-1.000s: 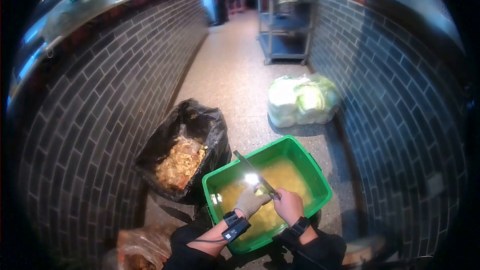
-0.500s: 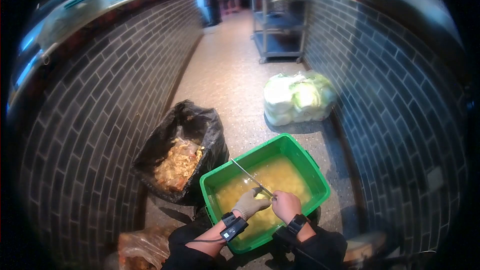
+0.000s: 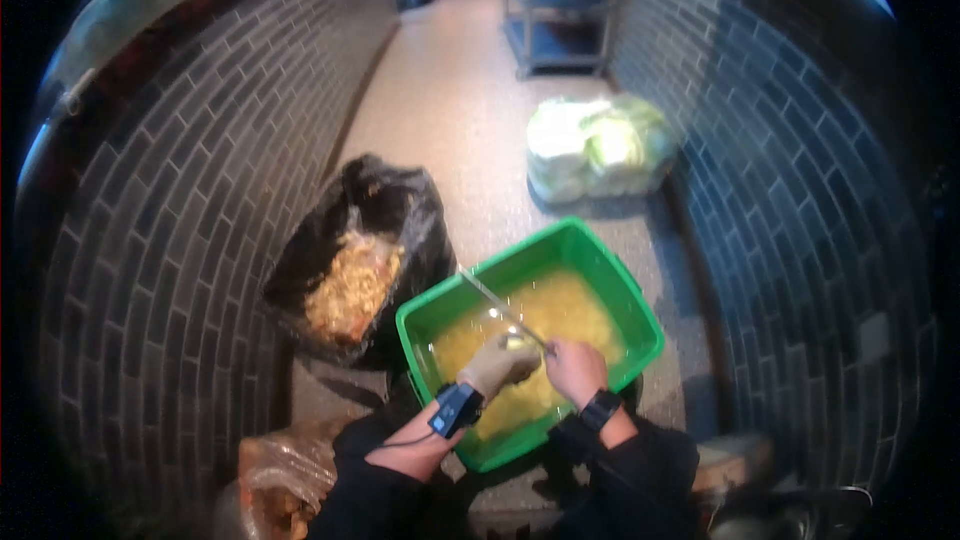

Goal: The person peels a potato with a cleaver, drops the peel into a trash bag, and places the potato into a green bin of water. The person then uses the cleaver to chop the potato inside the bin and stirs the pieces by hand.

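My left hand (image 3: 497,363), in a pale glove, is closed round a small pale yellow piece (image 3: 516,342), perhaps a peeled potato; blur hides its exact kind. In my bare right hand (image 3: 577,372) is the near end of a long thin knife (image 3: 505,310). Its narrow metal blade slants up and left past the piece, with the tip near the tub's far left rim. Both hands are over a green tub (image 3: 629,338) of cloudy yellowish water. Several pale yellow lumps (image 3: 570,312) show in the water.
A black bag (image 3: 425,230) of yellowish-brown scraps (image 3: 352,285) stands open left of the tub. A clear bag (image 3: 285,470) lies at lower left. Beyond the tub sits a wrapped bundle of cabbages (image 3: 600,150), with a cart (image 3: 560,30) behind it. Brick walls (image 3: 190,200) flank both sides.
The view has tipped downward, so the tub, bags and cart appear higher. My left hand has turned over slightly around the pale piece. The knife is still in my right hand.
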Demonstrator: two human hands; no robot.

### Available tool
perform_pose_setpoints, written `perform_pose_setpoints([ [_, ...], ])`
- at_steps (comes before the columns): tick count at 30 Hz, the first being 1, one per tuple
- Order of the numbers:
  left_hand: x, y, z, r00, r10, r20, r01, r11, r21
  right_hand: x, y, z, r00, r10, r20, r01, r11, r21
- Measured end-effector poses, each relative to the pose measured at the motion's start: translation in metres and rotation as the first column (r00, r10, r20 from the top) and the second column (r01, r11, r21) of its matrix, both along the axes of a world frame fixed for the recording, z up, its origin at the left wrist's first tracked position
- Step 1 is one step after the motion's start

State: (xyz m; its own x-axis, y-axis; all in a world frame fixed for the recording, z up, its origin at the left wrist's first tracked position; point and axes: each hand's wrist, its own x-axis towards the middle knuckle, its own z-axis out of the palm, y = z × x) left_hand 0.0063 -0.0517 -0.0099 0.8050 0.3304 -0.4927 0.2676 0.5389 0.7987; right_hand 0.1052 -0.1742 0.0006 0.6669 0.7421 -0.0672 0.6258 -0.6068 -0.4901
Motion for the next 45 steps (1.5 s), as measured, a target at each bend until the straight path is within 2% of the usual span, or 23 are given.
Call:
perform_pose_setpoints([
  [2, -0.003, 0.016, -0.006, 1.0, -0.015, 0.018, 0.017, 0.993, -0.118, 0.002, -0.001, 0.013, 0.999, -0.044, -0.029, 0.046, 0.997, 0.058],
  [3, -0.002, 0.017, 0.004, 0.992, 0.114, 0.048, -0.106, 0.984, -0.14, 0.005, -0.002, 0.019, 0.998, -0.054, -0.045, 0.055, 0.998, 0.037],
  [4, -0.003, 0.017, 0.015, 0.967, 0.244, 0.078, -0.23, 0.96, -0.159, 0.009, -0.003, 0.025, 0.994, -0.081, -0.075, 0.087, 0.992, 0.087],
  [5, -0.005, 0.019, 0.016, 0.968, 0.241, 0.067, -0.228, 0.96, -0.163, 0.011, -0.004, 0.03, 0.989, -0.104, -0.101, 0.118, 0.982, 0.144],
  [6, -0.008, 0.024, 0.017, 0.935, 0.312, 0.167, -0.277, 0.94, -0.201, 0.013, -0.005, 0.033, 0.988, -0.107, -0.107, 0.122, 0.982, 0.143],
  [7, -0.008, 0.028, 0.022, 0.886, 0.381, 0.266, -0.322, 0.916, -0.239, 0.017, -0.007, 0.036, 0.981, -0.11, -0.158, 0.143, 0.965, 0.218],
  [8, -0.008, 0.033, 0.028, 0.888, 0.377, 0.264, -0.321, 0.918, -0.233, 0.021, -0.008, 0.038, 0.972, -0.108, -0.209, 0.168, 0.942, 0.292],
  [10, -0.01, 0.037, 0.045, 0.919, 0.38, 0.103, -0.302, 0.85, -0.432, 0.024, -0.01, 0.037, 0.968, -0.088, -0.237, 0.167, 0.927, 0.336],
  [12, -0.011, 0.039, 0.03, 0.92, 0.388, 0.056, -0.342, 0.863, -0.371, 0.025, -0.011, 0.033, 0.946, -0.059, -0.32, 0.201, 0.878, 0.435],
  [14, -0.011, 0.039, 0.021, 0.93, 0.367, -0.032, -0.328, 0.786, -0.523, 0.025, -0.012, 0.035, 0.945, -0.05, -0.322, 0.193, 0.883, 0.428],
  [15, -0.01, 0.037, 0.021, 0.931, 0.363, -0.035, -0.327, 0.787, -0.524, 0.025, -0.012, 0.037, 0.948, -0.037, -0.316, 0.177, 0.887, 0.426],
  [17, -0.008, 0.033, 0.024, 0.962, 0.271, 0.039, -0.247, 0.921, -0.301, 0.023, -0.012, 0.038, 0.946, -0.051, -0.319, 0.186, 0.894, 0.407],
  [20, -0.005, 0.035, 0.02, 0.968, 0.223, 0.116, -0.19, 0.95, -0.247, 0.023, -0.012, 0.035, 0.945, -0.064, -0.32, 0.188, 0.909, 0.373],
  [21, -0.003, 0.036, 0.017, 0.968, 0.223, 0.117, -0.189, 0.951, -0.247, 0.023, -0.013, 0.033, 0.945, -0.065, -0.321, 0.184, 0.916, 0.356],
  [23, 0.0, 0.041, 0.011, 0.949, 0.29, 0.121, -0.217, 0.884, -0.413, 0.024, -0.013, 0.029, 0.943, -0.057, -0.328, 0.183, 0.911, 0.368],
  [26, 0.0, 0.039, 0.019, 0.933, 0.35, 0.078, -0.27, 0.828, -0.491, 0.024, -0.013, 0.028, 0.944, -0.051, -0.327, 0.183, 0.903, 0.39],
  [30, -0.003, 0.035, 0.026, 0.937, 0.346, 0.053, -0.293, 0.858, -0.423, 0.023, -0.012, 0.035, 0.94, -0.059, -0.336, 0.19, 0.908, 0.373],
  [33, -0.002, 0.033, 0.027, 0.94, 0.325, 0.107, -0.258, 0.879, -0.401, 0.021, -0.012, 0.038, 0.958, -0.049, -0.283, 0.167, 0.897, 0.409],
  [36, 0.0, 0.031, 0.037, 0.924, 0.383, 0.012, -0.346, 0.847, -0.404, 0.021, -0.01, 0.029, 0.959, -0.04, -0.279, 0.162, 0.89, 0.426],
  [38, -0.003, 0.038, 0.023, 0.937, 0.348, 0.014, -0.299, 0.824, -0.481, 0.019, -0.01, 0.033, 0.955, -0.046, -0.294, 0.167, 0.9, 0.403],
  [42, -0.006, 0.039, 0.021, 0.942, 0.326, 0.084, -0.239, 0.824, -0.513, 0.018, -0.009, 0.034, 0.948, -0.053, -0.313, 0.17, 0.918, 0.358],
  [44, -0.003, 0.032, 0.04, 0.92, 0.391, 0.008, -0.352, 0.837, -0.419, 0.018, -0.009, 0.033, 0.94, -0.049, -0.338, 0.183, 0.908, 0.376],
  [45, -0.002, 0.032, 0.042, 0.921, 0.389, 0.008, -0.35, 0.838, -0.418, 0.018, -0.009, 0.033, 0.931, -0.044, -0.363, 0.195, 0.899, 0.391],
])
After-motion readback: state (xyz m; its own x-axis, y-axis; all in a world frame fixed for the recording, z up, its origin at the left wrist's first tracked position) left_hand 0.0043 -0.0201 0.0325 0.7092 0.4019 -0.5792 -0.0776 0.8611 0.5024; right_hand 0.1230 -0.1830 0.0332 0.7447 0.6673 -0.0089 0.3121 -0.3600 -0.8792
